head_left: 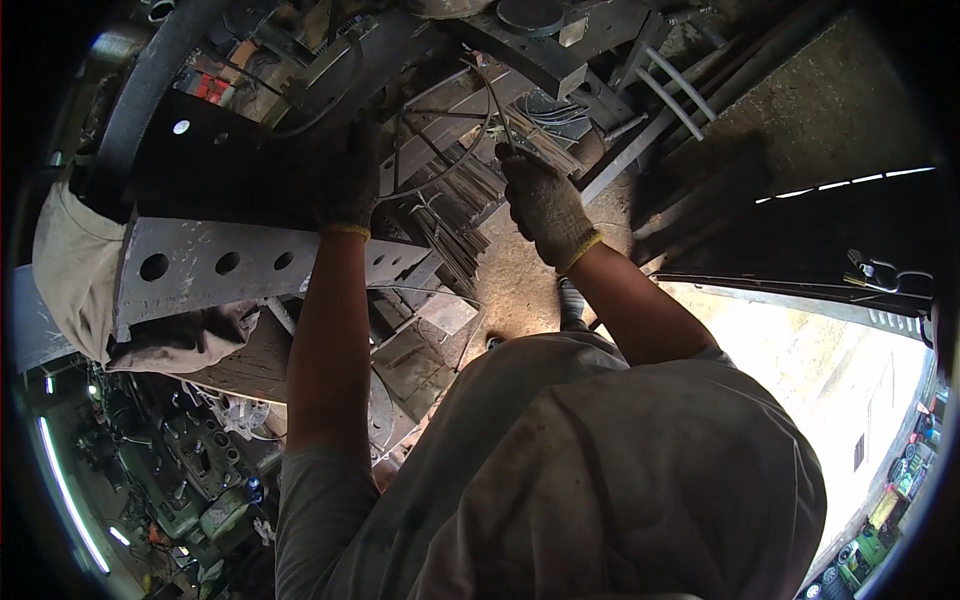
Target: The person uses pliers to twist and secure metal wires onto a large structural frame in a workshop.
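Observation:
My right hand (548, 205), in a pale knitted glove with a yellow cuff, is closed around a thin metal rod (494, 98). The rod slants up and left from my fist. My left hand (346, 195), in a similar glove, is at the dark upper part of a large steel beam (200, 262) with a row of round holes. Deep shadow hides its fingers. Between my hands, a thin metal hoop (468, 166) curves close beside my left glove; whether that hand touches it I cannot make out.
Long steel strips (462, 238) lie stacked on the floor below the hoop. A beige cloth (75, 265) drapes over the beam's left end. Heavy steel pieces (535, 60) crowd the far side. Machinery (180, 460) stands at lower left, and a bright doorway (800, 360) opens at right.

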`<state>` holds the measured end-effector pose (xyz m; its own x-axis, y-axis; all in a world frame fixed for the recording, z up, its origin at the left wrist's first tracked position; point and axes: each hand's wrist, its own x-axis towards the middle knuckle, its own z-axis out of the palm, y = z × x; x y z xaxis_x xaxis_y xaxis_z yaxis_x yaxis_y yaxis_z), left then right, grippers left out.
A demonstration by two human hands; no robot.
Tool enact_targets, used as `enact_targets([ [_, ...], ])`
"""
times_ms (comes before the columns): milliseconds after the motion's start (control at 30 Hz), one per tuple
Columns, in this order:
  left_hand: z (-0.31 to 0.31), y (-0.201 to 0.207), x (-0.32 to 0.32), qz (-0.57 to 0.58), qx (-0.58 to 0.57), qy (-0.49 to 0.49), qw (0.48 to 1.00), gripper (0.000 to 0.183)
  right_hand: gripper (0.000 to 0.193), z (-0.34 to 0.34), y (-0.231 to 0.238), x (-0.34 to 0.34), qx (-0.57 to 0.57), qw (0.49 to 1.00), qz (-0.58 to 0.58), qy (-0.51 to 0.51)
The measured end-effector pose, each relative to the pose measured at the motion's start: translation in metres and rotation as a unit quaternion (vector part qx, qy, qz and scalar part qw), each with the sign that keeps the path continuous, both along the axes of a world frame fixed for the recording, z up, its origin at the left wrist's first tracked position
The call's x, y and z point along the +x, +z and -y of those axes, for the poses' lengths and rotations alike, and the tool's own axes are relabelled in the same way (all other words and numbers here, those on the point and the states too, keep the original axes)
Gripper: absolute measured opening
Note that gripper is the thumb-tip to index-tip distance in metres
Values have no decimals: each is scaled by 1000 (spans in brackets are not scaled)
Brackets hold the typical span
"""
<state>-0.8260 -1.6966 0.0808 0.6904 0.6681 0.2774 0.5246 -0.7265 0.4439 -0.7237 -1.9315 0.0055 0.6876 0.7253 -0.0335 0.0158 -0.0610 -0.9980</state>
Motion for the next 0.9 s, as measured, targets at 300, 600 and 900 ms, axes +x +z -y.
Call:
enact_targets([
  [300,-3,-12,3,-91,122,-56,987,47,22,-90,27,-74,151,911,-278,-264],
  [600,-12,-12,2,-9,165,-39,986,29,18,-60,-11,-12,120,979,-132,-101],
  [900,-6,-15,0,-25,57,-49,997,50,25,-55,44,-18,113,903,-371,-187],
])
